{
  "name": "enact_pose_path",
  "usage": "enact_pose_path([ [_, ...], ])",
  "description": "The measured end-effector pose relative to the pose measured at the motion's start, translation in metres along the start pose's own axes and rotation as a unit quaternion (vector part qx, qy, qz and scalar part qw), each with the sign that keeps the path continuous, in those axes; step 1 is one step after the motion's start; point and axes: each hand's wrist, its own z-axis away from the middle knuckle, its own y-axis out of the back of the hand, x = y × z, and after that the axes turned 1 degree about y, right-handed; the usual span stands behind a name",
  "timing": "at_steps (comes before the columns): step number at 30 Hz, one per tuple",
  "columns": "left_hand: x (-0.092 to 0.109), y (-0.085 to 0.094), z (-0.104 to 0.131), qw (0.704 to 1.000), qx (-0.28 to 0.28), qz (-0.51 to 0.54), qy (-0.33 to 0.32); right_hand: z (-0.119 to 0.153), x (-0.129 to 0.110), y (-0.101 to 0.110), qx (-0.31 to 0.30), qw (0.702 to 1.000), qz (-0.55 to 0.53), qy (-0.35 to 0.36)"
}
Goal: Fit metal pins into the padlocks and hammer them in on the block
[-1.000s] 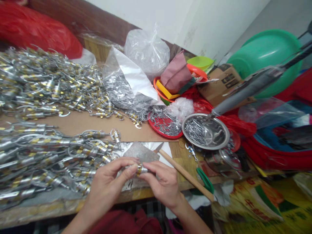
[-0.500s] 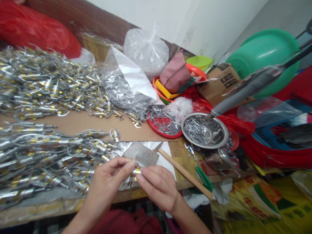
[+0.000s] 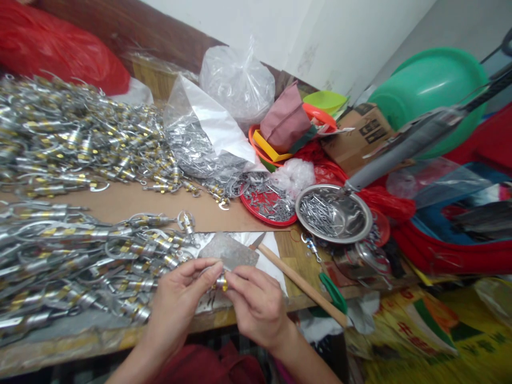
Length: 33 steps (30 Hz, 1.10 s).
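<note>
Between my two hands is a small silver-and-gold metal fitting, like the many in the piles. My left hand pinches one end of it between thumb and forefinger. At the other end, the fingers of my right hand are closed on it, covering much of that side. A flat grey metal plate lies on white paper just beyond my fingers. To its right rests a hammer-like tool with a long wooden handle.
Heaped metal fittings and a nearer row cover the left side. A red tray and a steel bowl hold small metal pins. Behind them are a clear bag and a cardboard box. A green basin stands far right.
My right hand's fingers have shifted slightly around the fitting's end, its knuckles a little more raised. Both hands still hold the fitting, and the view has moved very slightly.
</note>
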Motion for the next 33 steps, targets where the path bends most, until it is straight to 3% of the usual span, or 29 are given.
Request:
enact_pose_path([
  [5,-0.003,-0.007,0.005,0.997,-0.050,0.064,0.002,0.003,-0.006,0.009,-0.029,0.992,-0.068,-0.101],
  [9,-0.006,-0.009,0.006,0.995,-0.052,0.082,-0.003,-0.013,0.008,0.026,-0.117,0.980,-0.092,-0.131],
  [12,-0.011,-0.007,0.008,0.994,-0.066,0.085,0.001,-0.045,0.050,0.038,-0.081,0.984,0.032,-0.154],
  [13,-0.013,-0.006,0.008,0.994,-0.069,0.085,0.001,-0.057,0.069,0.041,-0.065,0.972,0.136,-0.183],
  [14,-0.015,-0.006,0.009,0.994,-0.070,0.087,0.001,-0.069,0.088,0.042,-0.081,0.941,0.244,-0.222],
  [18,-0.021,-0.005,0.011,0.992,-0.069,0.105,0.007,-0.106,0.149,0.032,-0.124,0.900,0.318,-0.272],
  [21,-0.023,-0.005,0.008,0.991,-0.073,0.109,0.004,-0.119,0.168,0.017,-0.153,0.886,0.333,-0.284],
  [24,-0.020,-0.004,0.004,0.989,-0.094,0.110,0.014,-0.123,0.174,0.010,-0.156,0.886,0.330,-0.286],
  [28,-0.018,-0.003,0.001,0.988,-0.100,0.118,0.029,-0.124,0.167,0.016,-0.145,0.908,0.284,-0.273],
  [30,-0.018,-0.003,0.000,0.989,-0.086,0.119,0.028,-0.117,0.152,0.022,-0.134,0.929,0.240,-0.248],
  [33,-0.018,-0.004,-0.001,0.988,-0.081,0.126,0.031,-0.093,0.110,0.027,-0.123,0.957,0.164,-0.204],
])
